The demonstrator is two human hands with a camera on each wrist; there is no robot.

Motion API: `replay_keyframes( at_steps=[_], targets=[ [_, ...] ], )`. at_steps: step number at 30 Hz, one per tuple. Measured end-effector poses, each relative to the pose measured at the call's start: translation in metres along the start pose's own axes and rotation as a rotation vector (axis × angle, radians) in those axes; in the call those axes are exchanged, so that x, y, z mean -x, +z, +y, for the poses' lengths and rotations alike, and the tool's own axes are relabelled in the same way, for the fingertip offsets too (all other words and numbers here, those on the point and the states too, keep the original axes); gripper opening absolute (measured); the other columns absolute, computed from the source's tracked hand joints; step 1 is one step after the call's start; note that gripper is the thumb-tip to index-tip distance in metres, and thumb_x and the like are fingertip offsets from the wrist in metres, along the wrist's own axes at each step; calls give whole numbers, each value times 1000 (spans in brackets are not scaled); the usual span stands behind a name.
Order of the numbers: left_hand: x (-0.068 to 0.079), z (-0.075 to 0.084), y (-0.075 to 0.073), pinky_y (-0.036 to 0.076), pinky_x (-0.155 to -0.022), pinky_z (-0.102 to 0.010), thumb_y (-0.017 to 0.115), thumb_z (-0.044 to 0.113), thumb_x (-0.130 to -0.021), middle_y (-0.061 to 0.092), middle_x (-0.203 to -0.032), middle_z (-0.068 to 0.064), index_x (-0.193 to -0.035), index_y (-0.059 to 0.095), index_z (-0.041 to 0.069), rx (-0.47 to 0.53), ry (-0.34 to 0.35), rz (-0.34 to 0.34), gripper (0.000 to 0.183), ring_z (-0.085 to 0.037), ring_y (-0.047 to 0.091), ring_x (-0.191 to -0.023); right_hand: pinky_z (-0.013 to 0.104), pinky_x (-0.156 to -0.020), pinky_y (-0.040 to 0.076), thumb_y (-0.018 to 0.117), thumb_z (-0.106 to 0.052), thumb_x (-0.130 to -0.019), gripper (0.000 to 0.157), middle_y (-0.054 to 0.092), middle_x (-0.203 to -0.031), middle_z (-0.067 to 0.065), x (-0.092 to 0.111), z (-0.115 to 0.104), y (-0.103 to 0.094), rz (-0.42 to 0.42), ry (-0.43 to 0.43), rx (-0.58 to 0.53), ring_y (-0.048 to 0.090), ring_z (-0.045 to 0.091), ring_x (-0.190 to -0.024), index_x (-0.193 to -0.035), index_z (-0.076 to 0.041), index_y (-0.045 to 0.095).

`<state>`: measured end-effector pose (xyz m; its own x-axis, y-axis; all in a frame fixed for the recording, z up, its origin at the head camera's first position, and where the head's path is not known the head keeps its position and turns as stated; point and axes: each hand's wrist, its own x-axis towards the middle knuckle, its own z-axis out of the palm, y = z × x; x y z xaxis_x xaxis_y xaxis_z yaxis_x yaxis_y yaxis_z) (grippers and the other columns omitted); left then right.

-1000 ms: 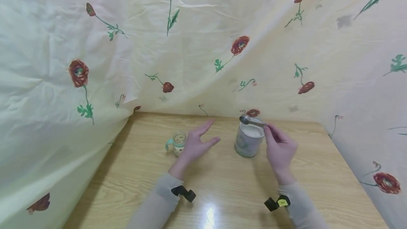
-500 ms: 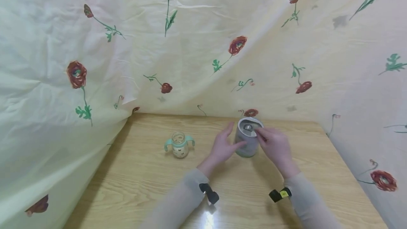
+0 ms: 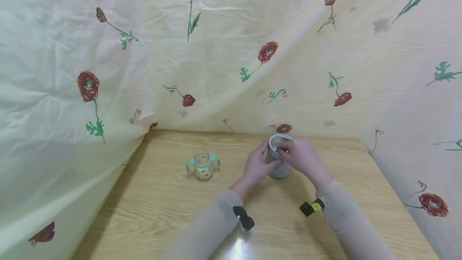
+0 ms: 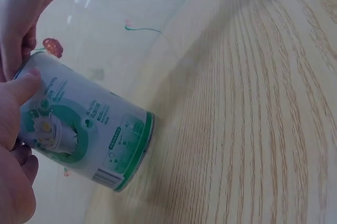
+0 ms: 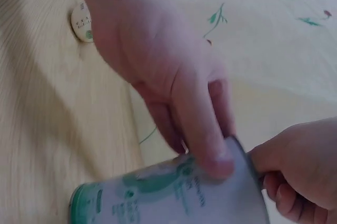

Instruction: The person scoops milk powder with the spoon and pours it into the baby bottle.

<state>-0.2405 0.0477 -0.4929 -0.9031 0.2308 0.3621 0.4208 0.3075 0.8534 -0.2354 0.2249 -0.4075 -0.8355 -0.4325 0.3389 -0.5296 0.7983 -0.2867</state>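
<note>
A white and green milk powder can (image 4: 100,113) stands on the table, its top open. My left hand (image 3: 255,167) grips its near left side, with the thumb (image 4: 26,84) lying along the wall. At the rim, my right hand (image 3: 301,155) has its fingertips down inside the opening of the can (image 3: 278,169). Those fingers pinch the spoon, which is almost wholly hidden by the hand and the can. In the right wrist view the right hand (image 5: 305,166) appears beside the rim, its fingers curled.
A glass baby bottle with teal handles (image 3: 203,166) stands uncapped left of the can. The wooden table (image 3: 162,208) meets a floral cloth (image 3: 223,51) behind and at both sides. A black wrist camera (image 3: 243,218) sits on the left sleeve.
My left hand has moved right, from beside the bottle to the can, and taken hold of it. The right hand has lowered the spoon from above the rim into the can.
</note>
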Motion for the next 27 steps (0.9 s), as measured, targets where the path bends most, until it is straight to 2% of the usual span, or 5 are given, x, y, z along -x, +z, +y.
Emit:
replay_keyframes(
  at_steps=[6,11,14,20,27],
  targets=[
    [-1,-2,5,37,-124,-40,88,28,-92,48,-163,-10,-161,49,11,-1,-17,14,81,-25,43,-151,32,-56,49,78,-6,-94,8,69,-68,-5,-5,3,1,-68,89,-132,54,12,-58,-89,-6,84],
    [-1,-1,5,39,-123,-41,89,26,-91,50,-162,-10,-160,50,12,1,-18,23,81,-24,45,-150,44,-72,64,75,-8,-97,14,81,-94,11,-3,7,2,-82,170,-263,75,24,-82,-105,1,83],
    [-1,0,5,40,-122,-39,89,25,-91,53,-161,-6,-160,50,14,5,-20,22,81,-20,47,-149,44,-76,64,74,-10,-98,19,80,-103,17,0,9,3,-57,237,-329,76,30,-92,-109,3,82],
    [-2,3,5,41,-122,-36,89,27,-91,53,-160,5,-160,51,19,-19,-26,22,80,-15,48,-148,25,-67,56,73,-19,-101,26,80,-106,20,17,9,1,148,419,-419,72,22,-87,-113,3,81],
    [-3,4,9,38,-124,-40,92,32,-87,47,-166,-2,-166,40,15,-30,-86,20,96,-21,44,-152,16,-76,54,77,-30,-100,34,81,-110,8,38,12,9,373,651,-628,69,2,-93,-120,-2,81]
  ],
)
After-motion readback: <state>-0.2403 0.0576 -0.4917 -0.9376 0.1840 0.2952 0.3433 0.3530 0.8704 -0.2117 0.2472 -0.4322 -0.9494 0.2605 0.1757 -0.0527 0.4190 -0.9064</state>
